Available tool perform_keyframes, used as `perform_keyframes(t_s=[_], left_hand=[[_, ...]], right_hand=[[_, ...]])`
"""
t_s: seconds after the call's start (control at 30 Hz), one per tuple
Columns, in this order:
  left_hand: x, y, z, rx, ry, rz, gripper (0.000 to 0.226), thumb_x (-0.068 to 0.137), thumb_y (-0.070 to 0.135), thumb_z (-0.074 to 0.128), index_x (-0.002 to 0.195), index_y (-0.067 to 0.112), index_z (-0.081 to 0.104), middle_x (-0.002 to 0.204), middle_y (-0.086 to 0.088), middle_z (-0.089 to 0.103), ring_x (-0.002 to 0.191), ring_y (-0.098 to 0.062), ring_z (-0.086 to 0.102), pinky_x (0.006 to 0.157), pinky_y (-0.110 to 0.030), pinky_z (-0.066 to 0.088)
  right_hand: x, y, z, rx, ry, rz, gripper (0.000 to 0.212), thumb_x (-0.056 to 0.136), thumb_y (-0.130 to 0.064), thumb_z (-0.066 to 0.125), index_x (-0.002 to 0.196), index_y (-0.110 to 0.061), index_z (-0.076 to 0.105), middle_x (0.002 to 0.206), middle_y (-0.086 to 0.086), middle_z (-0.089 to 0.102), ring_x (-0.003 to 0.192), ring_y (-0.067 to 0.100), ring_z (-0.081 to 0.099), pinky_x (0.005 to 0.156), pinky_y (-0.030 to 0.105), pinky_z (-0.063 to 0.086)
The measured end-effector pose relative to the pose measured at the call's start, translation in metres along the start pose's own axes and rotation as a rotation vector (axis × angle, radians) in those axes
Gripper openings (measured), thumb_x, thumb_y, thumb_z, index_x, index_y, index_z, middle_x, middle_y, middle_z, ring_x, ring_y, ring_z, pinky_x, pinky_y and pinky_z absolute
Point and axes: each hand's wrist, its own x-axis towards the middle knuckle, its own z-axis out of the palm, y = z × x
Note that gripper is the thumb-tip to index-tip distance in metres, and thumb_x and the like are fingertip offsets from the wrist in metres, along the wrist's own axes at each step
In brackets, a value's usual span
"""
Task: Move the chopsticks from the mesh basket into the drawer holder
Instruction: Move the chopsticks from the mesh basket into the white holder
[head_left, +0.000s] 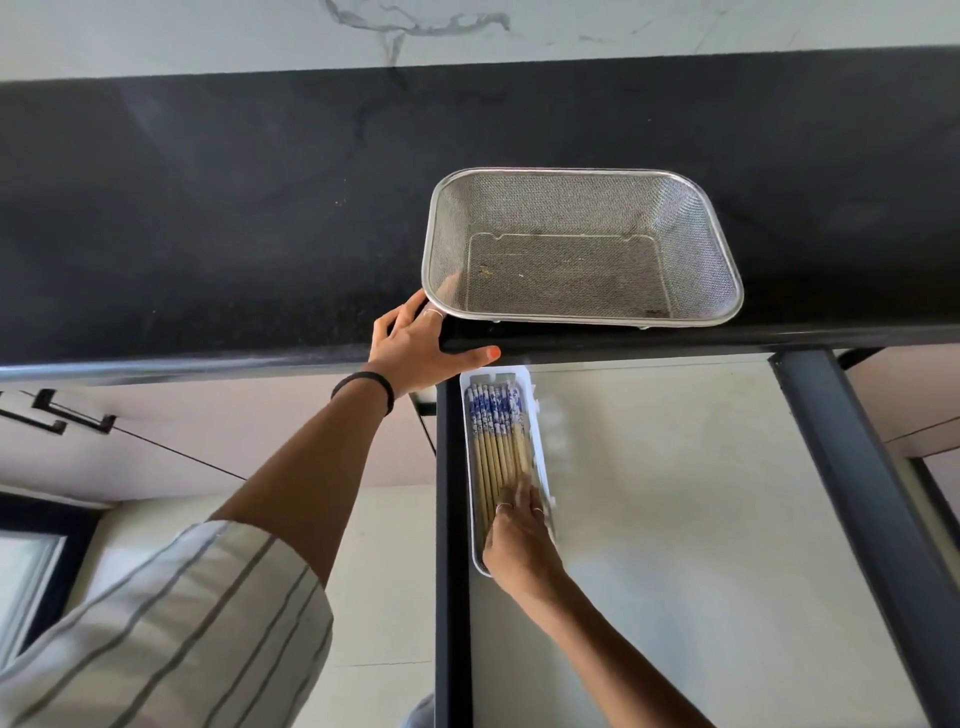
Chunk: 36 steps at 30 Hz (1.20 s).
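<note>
1. Both hands are busy: my left hand (415, 343) rests flat, fingers relaxed, on the dark surface (208, 234) edge beside the mesh basket (582, 244), which looks emptied.
2. My right hand (519, 530) lies with loose fingers on the chopsticks (496, 441), all lying in the drawer holder (537, 415).
3. Probably just tidying left, then sliding the drawer (675, 519) closed.
4. No readable writing anywhere.

chopsticks (496, 441) in holder (537, 457), in drawer (675, 519) below basket (582, 312).
</note>
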Motion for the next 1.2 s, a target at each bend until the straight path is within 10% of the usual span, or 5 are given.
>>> perform_keyframes(t_s=[1.07,1.2], left_hand=[[0.003,-0.002,0.002,0.037,0.000,-0.015,0.094,0.066,0.078,0.050,0.143,0.045,0.006,0.153,0.005,0.016,0.138,-0.008,0.006,0.098,-0.020,-0.006],[0.002,-0.001,0.002,0.040,-0.011,-0.029,0.096,0.065,0.079,0.050,0.142,0.047,0.004,0.153,0.004,0.016,0.138,-0.008,0.006,0.099,-0.020,-0.005]], right_hand=[[0.000,0.004,0.009,0.036,-0.006,0.063,0.050,0.088,-0.012,0.041,0.134,0.008,0.041,0.159,0.021,-0.001,0.146,0.036,0.013,0.120,0.036,0.011],[-0.003,0.004,0.009,0.032,0.015,0.061,0.064,0.089,-0.016,0.040,0.147,0.003,0.020,0.159,0.020,0.002,0.145,0.036,0.016,0.118,0.036,0.021]])
